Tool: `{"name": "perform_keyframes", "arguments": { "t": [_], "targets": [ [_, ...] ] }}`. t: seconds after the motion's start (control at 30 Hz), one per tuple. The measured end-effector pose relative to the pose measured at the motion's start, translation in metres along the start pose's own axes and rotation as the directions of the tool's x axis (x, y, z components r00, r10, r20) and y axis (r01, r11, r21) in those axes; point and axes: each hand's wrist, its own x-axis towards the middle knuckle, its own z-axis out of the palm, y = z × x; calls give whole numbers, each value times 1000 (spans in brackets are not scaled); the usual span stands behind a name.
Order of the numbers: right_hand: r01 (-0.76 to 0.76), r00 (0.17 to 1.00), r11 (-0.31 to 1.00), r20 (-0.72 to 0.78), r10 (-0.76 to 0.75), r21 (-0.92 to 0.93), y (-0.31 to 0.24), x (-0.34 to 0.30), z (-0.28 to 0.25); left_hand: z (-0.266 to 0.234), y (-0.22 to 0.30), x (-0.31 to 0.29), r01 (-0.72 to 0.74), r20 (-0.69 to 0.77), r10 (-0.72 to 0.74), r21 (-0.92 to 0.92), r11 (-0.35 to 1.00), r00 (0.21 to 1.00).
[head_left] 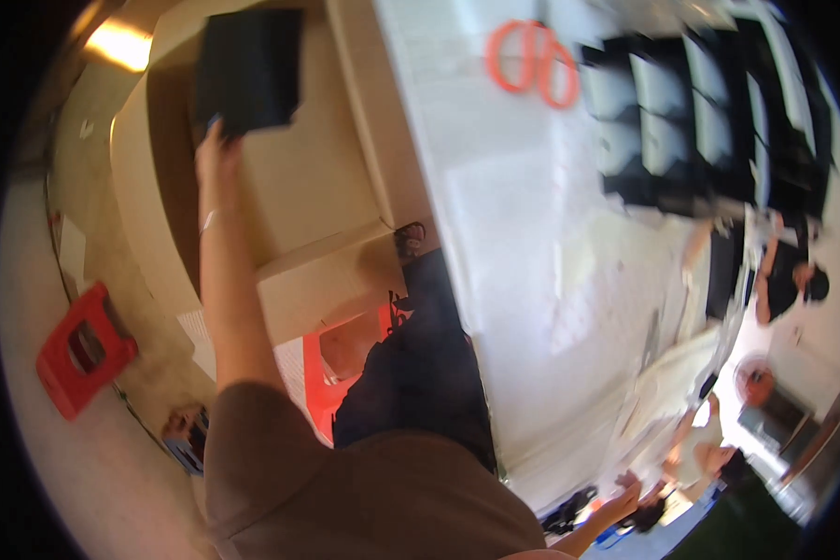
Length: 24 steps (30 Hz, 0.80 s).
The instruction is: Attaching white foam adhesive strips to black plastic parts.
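My left arm reaches out over a large open cardboard box (322, 140). My left hand (218, 154) is closed on the near lower corner of a flat black rectangular piece (250, 70), held over the box's far end. Its exact kind does not show. At the lower right, my right hand (623, 497) is off beside the white table (523, 308), small and slightly blurred. Its fingers look spread, and I see nothing in it.
Orange-handled scissors (532, 63) and rows of black pieces with pale panels (667, 117) lie on the table. A red plastic stool (86, 350) stands on the floor at left. Other people work at the table's right side, one in black (787, 280).
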Motion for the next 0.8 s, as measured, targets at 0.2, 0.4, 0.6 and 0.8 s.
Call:
{"name": "perform_keyframes", "arguments": {
  "t": [0.2,0.4,0.6,0.8],
  "targets": [
    [-92,981,963,-144,132,254,30,-26,-20,-204,188,-189,-404,407,229,420,813,884],
    [-56,998,689,65,12,723,33,-35,-13,-88,236,-373,-879,963,12,241,412,270],
    [-479,830,155,504,-240,864,55,-55,-20,69,71,-611,-712,735,-137,-568,413,-665],
    [-316,948,396,269,172,862,90,-92,12,101,-33,-631,-413,376,-207,-893,179,-903]
  ]
}}
